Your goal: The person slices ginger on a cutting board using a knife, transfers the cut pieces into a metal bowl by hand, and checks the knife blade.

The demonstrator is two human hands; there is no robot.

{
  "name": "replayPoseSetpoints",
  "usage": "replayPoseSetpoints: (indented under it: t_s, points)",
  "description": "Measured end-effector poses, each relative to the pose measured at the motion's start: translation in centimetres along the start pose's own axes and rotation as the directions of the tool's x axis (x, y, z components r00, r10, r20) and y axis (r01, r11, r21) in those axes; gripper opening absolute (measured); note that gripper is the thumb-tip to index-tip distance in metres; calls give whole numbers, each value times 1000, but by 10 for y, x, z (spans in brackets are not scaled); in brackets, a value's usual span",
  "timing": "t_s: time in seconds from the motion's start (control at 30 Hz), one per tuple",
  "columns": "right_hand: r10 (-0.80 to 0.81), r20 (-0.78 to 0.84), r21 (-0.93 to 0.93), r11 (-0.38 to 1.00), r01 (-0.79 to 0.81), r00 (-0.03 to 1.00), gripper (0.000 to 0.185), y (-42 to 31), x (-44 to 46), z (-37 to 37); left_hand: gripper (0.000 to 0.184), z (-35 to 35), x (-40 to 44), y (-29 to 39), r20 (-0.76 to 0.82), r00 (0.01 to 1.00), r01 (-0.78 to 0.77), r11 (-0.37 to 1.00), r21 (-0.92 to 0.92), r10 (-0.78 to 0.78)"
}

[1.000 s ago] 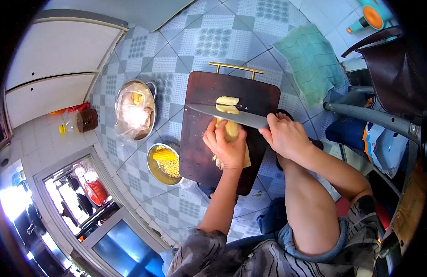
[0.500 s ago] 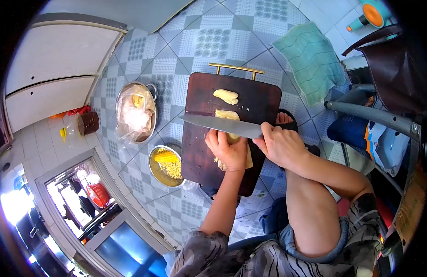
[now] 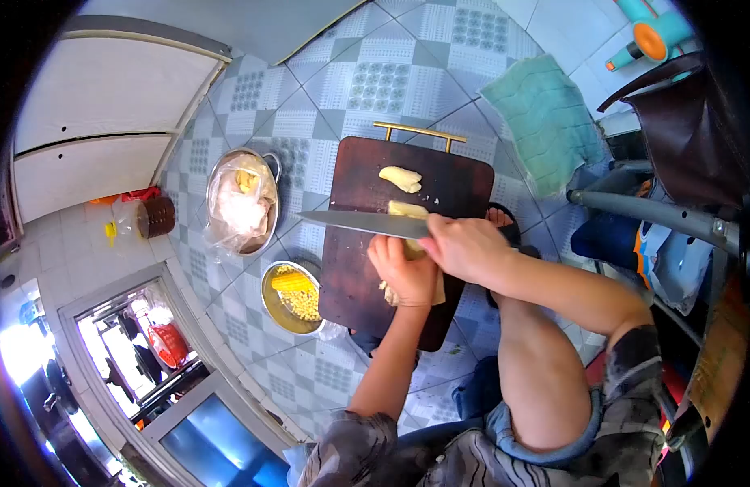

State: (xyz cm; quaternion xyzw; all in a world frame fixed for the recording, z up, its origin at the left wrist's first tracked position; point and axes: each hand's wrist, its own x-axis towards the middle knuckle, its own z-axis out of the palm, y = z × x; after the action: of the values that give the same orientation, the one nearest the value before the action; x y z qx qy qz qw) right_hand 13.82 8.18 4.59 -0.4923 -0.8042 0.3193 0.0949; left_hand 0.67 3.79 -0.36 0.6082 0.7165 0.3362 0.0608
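Observation:
A dark wooden cutting board (image 3: 355, 183) with a gold handle rests on the floor. My right hand (image 3: 466, 250) grips the handle of a large knife (image 3: 351, 222), whose blade points left across a pale yellow food piece. My left hand (image 3: 403, 272) is closed around that food piece (image 3: 407, 209), just below the blade; its fingers hide much of it. Another pale yellow piece (image 3: 400, 178) lies apart near the board's top. More pale food is partly hidden beside and under my left hand.
Left of the board are a metal bowl (image 3: 270, 315) of corn kernels and a metal pan (image 3: 275, 183) with plastic-bagged food. A bottle (image 3: 127, 224) stands by the wall. A teal cloth (image 3: 545, 122) lies at upper right, near a metal frame (image 3: 655, 209).
The upper food piece has been separated from the held one. The knife has shifted left and down, nearer my left hand. The view has moved slightly.

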Motion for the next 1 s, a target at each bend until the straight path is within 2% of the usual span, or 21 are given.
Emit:
replayPoseSetpoints:
  t_s: [0.1,0.17,0.27,0.37,0.47,0.6,0.67,0.7,0.77,0.9,1.0]
  points:
    - [88,60,-10,996,-88,994,31,11,-33,-12,48,0,-3,3,13,1000,-16,1000,1,16]
    - [140,-12,-120,983,-140,990,32,16,-54,-17,57,0,-1,8,28,999,23,1000,-7,-22]
    - [203,24,-130,971,-198,979,32,10,-55,-16,53,-3,1,10,28,999,21,999,-30,-20]
    - [131,-25,-33,991,-132,991,31,1,-23,-2,50,-1,-1,7,27,999,32,998,-47,-30]
    - [106,43,-2,994,-106,993,30,-10,8,9,48,3,-5,0,25,999,39,998,-38,-38]
    - [121,-59,33,992,-119,991,31,-2,-16,5,49,-1,1,6,34,999,-1,1000,-16,2]
    - [226,-40,-47,973,-227,973,32,9,-48,-2,53,-2,2,9,29,999,-17,1000,-11,17]
    - [227,-37,-49,972,-228,973,32,14,-59,-5,53,-1,2,10,30,999,-13,1000,-11,14]
    - [276,13,-165,949,-270,961,32,21,-73,-10,53,1,1,9,12,999,-30,999,-18,30]
    - [162,-23,1,987,-162,987,31,6,-26,1,48,0,1,9,39,999,-23,1000,-7,24]
    - [127,-29,29,992,-126,991,31,-9,12,15,35,5,-1,4,-1,1000,30,1000,9,-30]
